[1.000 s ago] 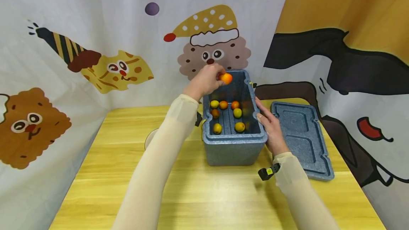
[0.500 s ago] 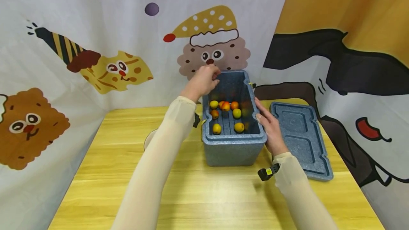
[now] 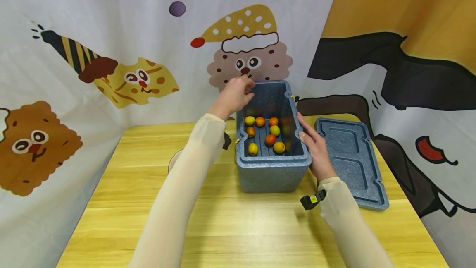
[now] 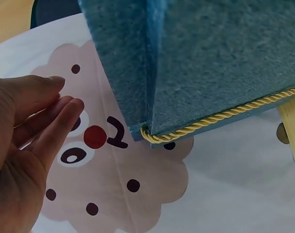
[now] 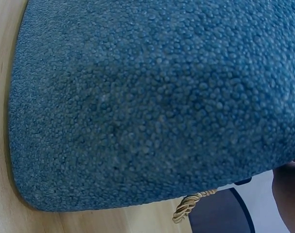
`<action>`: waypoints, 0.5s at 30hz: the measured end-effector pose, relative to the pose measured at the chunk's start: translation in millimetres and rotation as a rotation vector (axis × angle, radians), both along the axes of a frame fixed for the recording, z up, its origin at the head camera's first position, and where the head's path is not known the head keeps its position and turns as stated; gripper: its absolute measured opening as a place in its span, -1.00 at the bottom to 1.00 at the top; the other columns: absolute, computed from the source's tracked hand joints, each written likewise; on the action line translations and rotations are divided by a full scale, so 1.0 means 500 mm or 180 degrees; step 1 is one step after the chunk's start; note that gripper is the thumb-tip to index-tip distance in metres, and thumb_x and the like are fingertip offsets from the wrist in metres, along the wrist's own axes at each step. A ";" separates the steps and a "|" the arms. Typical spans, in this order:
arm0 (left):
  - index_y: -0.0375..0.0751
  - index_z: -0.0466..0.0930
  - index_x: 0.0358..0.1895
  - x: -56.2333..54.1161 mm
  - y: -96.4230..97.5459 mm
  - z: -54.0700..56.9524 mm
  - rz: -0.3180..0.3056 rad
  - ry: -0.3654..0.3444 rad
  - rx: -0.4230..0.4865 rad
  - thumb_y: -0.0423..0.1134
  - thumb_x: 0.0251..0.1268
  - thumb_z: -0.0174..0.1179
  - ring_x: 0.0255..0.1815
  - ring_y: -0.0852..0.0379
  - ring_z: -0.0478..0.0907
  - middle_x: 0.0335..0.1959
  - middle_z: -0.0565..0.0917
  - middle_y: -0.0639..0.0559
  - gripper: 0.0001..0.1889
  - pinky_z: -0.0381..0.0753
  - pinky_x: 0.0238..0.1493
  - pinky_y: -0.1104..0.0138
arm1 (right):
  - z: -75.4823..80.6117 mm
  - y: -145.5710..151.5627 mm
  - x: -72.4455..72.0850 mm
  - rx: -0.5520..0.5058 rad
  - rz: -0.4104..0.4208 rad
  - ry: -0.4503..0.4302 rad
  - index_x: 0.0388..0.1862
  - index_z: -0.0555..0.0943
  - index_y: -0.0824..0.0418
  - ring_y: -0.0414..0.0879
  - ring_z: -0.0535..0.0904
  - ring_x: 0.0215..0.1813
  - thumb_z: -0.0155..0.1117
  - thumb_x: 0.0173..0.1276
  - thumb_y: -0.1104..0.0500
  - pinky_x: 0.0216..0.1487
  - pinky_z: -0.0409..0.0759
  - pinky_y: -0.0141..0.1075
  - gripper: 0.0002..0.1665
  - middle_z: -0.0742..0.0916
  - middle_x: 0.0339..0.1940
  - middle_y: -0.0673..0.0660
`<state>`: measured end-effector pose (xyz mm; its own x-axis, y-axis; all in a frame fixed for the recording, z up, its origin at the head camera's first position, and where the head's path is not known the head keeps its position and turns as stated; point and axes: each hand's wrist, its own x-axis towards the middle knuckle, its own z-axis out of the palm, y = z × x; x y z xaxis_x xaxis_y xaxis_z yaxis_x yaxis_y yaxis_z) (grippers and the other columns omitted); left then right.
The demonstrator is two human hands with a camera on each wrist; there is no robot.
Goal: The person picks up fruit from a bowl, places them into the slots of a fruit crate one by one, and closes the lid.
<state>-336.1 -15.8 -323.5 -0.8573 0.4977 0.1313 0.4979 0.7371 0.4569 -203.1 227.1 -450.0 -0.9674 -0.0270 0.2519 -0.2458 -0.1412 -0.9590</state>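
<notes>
A grey-blue foam box (image 3: 273, 177) with a yellow rope handle (image 4: 220, 116) stands on the table without its lid. Several small orange and yellow fruits lie on its floor, among them a red-orange fruit (image 3: 270, 139) and a yellow fruit (image 3: 279, 147) near the front. Above the box's back left rim hovers my left hand (image 3: 236, 94), holding nothing; its thumb and fingers are loosely bent and apart in the left wrist view. My right hand (image 3: 314, 148) rests against the box's right wall, fingers straight along the outside and thumb at the rim.
The matching lid (image 3: 351, 160) lies flat on the wooden table (image 3: 245, 235), right of the box. Behind my left sleeve a round pale dish (image 3: 173, 161) shows only its edge. A printed curtain (image 3: 130, 7) hangs close behind the table.
My left hand has let go of the orange fruit, which fell into the box and now lies near its front middle. The right hand has stayed at the box's wall.
</notes>
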 end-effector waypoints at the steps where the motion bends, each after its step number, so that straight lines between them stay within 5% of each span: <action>1: -0.27 0.56 0.19 0.001 -0.002 -0.001 0.0000 0.0010 0.0035 -0.31 0.41 0.20 0.07 0.04 0.53 0.09 0.57 -0.09 -0.67 0.54 0.09 0.30 | 0.001 0.000 0.001 0.0004 0.0004 -0.0008 0.53 0.26 0.07 -0.09 0.05 0.54 0.02 0.59 0.11 0.33 0.29 -0.41 -0.42 0.25 0.55 -0.02; 15: -0.42 0.62 0.05 0.053 -0.090 -0.029 -0.0206 0.0147 0.0886 -0.40 0.37 0.22 0.01 -0.06 0.58 -0.03 0.58 -0.24 -0.75 0.58 0.07 0.29 | 0.001 -0.001 0.002 -0.0068 0.0063 -0.0027 0.55 0.23 0.07 -0.09 0.03 0.54 0.01 0.60 0.09 0.30 0.34 -0.41 -0.40 0.22 0.57 -0.04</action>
<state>-309.7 -60.6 -338.0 -0.8149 0.4906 0.3087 0.5648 0.5524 0.6130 -201.9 226.4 -449.3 -0.9688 -0.0410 0.2444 -0.2346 -0.1664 -0.9577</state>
